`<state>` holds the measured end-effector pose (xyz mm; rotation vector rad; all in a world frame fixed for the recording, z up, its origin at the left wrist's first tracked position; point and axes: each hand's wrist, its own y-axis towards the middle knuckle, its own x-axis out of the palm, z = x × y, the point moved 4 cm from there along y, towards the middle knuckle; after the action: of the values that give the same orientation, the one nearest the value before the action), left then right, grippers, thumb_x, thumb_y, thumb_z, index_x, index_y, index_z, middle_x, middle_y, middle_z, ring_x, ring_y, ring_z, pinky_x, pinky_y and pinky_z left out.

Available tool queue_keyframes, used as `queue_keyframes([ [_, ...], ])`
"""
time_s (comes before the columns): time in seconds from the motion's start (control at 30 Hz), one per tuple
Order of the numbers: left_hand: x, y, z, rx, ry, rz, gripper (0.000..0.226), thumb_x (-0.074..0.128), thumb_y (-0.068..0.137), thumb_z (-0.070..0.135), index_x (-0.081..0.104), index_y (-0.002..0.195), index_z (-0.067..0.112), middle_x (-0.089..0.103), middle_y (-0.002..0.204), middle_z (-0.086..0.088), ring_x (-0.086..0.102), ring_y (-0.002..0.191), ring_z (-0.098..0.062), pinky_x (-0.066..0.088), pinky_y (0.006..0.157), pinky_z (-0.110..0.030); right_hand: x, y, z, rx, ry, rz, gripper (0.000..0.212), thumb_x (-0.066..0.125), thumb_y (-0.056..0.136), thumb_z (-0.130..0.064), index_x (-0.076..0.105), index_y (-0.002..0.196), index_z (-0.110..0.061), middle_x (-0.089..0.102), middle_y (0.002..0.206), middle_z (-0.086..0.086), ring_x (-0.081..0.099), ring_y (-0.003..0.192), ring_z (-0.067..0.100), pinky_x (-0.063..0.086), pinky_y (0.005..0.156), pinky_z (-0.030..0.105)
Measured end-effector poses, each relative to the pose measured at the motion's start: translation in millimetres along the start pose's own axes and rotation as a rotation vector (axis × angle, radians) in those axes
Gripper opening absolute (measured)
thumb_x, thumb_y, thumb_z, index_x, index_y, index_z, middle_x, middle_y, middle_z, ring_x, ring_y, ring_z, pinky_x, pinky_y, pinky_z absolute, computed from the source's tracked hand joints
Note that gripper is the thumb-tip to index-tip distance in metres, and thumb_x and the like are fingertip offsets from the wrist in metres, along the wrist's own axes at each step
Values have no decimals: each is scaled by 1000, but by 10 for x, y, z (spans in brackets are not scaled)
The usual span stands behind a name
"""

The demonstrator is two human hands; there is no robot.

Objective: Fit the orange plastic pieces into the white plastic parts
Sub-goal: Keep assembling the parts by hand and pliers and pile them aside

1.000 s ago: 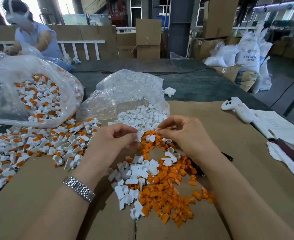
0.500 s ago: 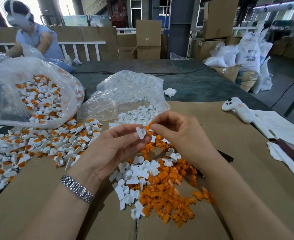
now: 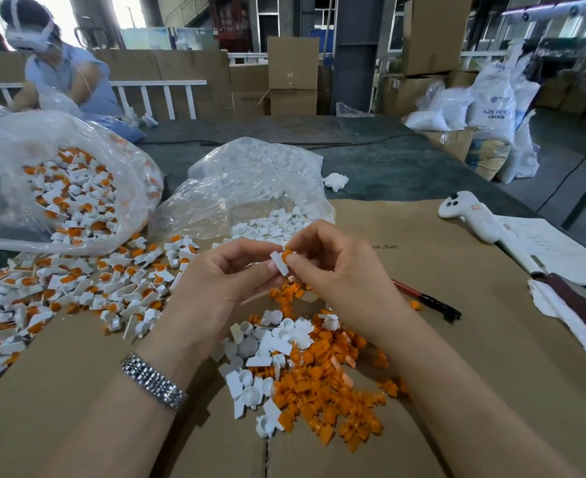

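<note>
The left hand [image 3: 229, 284] is pinching a white part [image 3: 279, 263] while the right hand [image 3: 333, 270] is pressing an orange piece [image 3: 287, 254] into it from about 1 o'clock, both raised above the counter [image 3: 457, 339]. To seat it well, the left fingers should probably be bracing the white part firmly while the right thumb is pushing straight in, not tilted. Loose orange pieces [image 3: 326, 391] and white parts [image 3: 260, 357] are lying at 6 o'clock of the hands; finished ones [image 3: 78, 288] are lying at 9 o'clock.
</note>
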<state>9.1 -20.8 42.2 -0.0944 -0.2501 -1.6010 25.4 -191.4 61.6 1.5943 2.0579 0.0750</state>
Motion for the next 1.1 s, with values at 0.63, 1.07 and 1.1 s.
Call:
queue_keyframes([
  [0.63, 0, 3, -5, -75, -128, 36, 22, 87, 64, 7, 75, 82, 3, 74, 90, -21, 77, 90, -32, 63, 78, -30, -12, -22, -131, -245, -340, 20, 20, 75, 90, -17, 74, 111, -15, 68, 94, -7, 63, 85, 4, 52, 81, 16],
  [1.07, -32, 12, -44, -182, -240, 95, 15, 86, 61, 5, 81, 75, 9, 77, 104, -23, 77, 95, -31, 63, 65, -24, -455, 44, 319, 305, -813, 54, 40, 64, 89, -58, 57, 110, -24, 55, 108, -5, 55, 89, 12, 45, 73, 30],
  [1.1, -48, 14, -48, -182, -225, 109, 19, 88, 58, 8, 81, 75, 10, 77, 101, -21, 78, 91, -29, 63, 63, -24, -516, 25, 414, 406, -896, -3, 44, 66, 86, -61, 57, 102, -21, 55, 105, -2, 54, 88, 16, 44, 72, 33],
])
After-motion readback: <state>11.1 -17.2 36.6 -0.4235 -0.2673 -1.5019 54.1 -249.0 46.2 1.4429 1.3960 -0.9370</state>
